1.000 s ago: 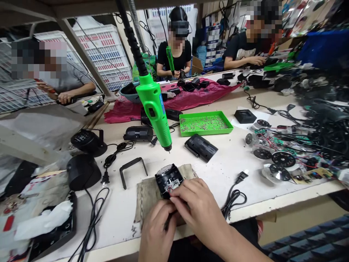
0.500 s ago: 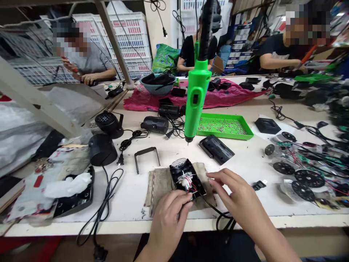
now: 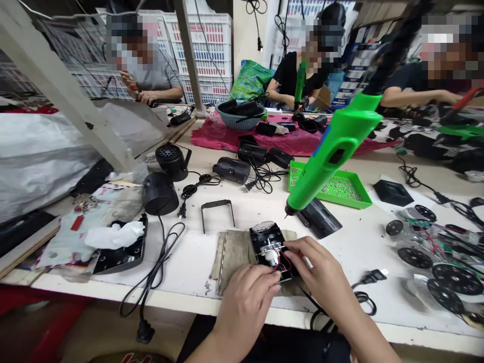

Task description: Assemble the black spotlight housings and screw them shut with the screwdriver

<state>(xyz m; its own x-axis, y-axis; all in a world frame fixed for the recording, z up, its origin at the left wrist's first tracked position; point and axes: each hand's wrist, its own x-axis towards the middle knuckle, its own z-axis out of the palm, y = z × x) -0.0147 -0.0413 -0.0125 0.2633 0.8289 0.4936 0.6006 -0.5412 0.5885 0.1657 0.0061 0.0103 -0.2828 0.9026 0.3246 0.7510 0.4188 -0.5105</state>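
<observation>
An opened black lamp housing (image 3: 260, 237) lies on a folded grey-brown cloth (image 3: 230, 252), a clear round lens at its far end. Inside sit a white motor-like part (image 3: 271, 257) and thin red wires (image 3: 286, 262). My left hand (image 3: 251, 297) is closed at the housing's near edge, thumb against fingers. At its right side, my right hand (image 3: 315, 262) pinches close to the wires; what lies between the fingertips is too small to make out. A green electric screwdriver (image 3: 328, 151) hangs tilted above, its tip just beyond the housing. A black cover half (image 3: 321, 219) lies behind.
A green tray (image 3: 359, 200) of small screws stands behind the screwdriver. Left are a black bracket (image 3: 217, 203), black lamps (image 3: 161, 194) and a looped power cord (image 3: 161, 262). Wired discs and boards (image 3: 414, 256) crowd the right. Several people work across the bench.
My right hand has moved in from beside the housing to its right edge by the wires. The screwdriver has swung from upright to tilted. The view has shifted, too.
</observation>
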